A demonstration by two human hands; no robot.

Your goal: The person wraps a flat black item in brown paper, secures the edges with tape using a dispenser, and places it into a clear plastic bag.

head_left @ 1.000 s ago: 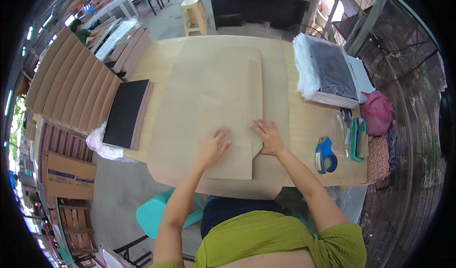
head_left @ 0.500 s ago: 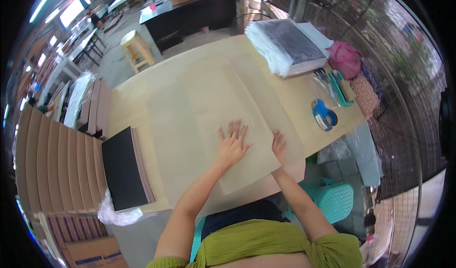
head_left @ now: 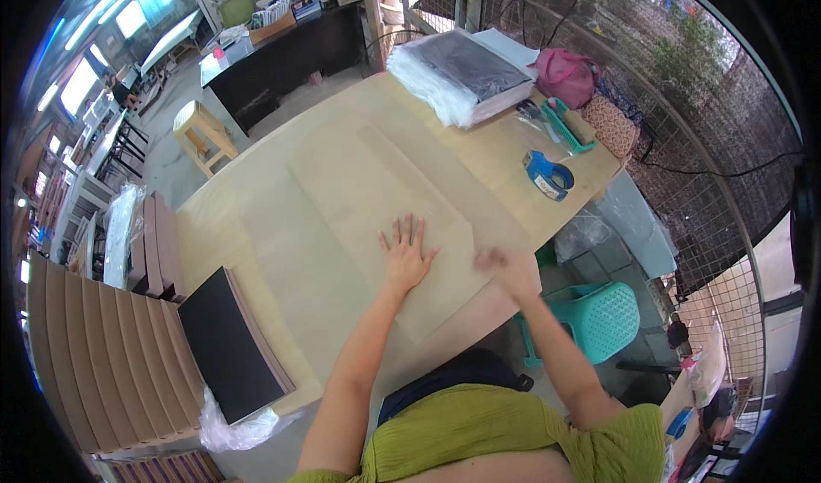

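A large tan paper sheet (head_left: 376, 175) lies over the table (head_left: 483, 151), with one broad panel folded over on top of the rest. Flat on that panel rests my left hand (head_left: 406, 256), its fingers spread and holding nothing. My right hand (head_left: 510, 271) is at the panel's right edge, close to the sheet's near right corner. Motion blurs its fingers, so whether they grip the paper does not show. Further right on the bare wood sits a blue tape dispenser (head_left: 547, 177).
At the far right stand a plastic-wrapped stack (head_left: 470, 77), a green basket (head_left: 566, 124) and a pink bag (head_left: 566, 77). Black-topped boards (head_left: 229, 342) lie on the left beside a tall brown stack (head_left: 103, 355). A turquoise stool (head_left: 607, 320) is below the table's right edge.
The whole view has turned, so the table's items appear further left. My right hand's fingers, stretched out beside the panel's edge before, are now blurred. My left hand stays flat on the paper.
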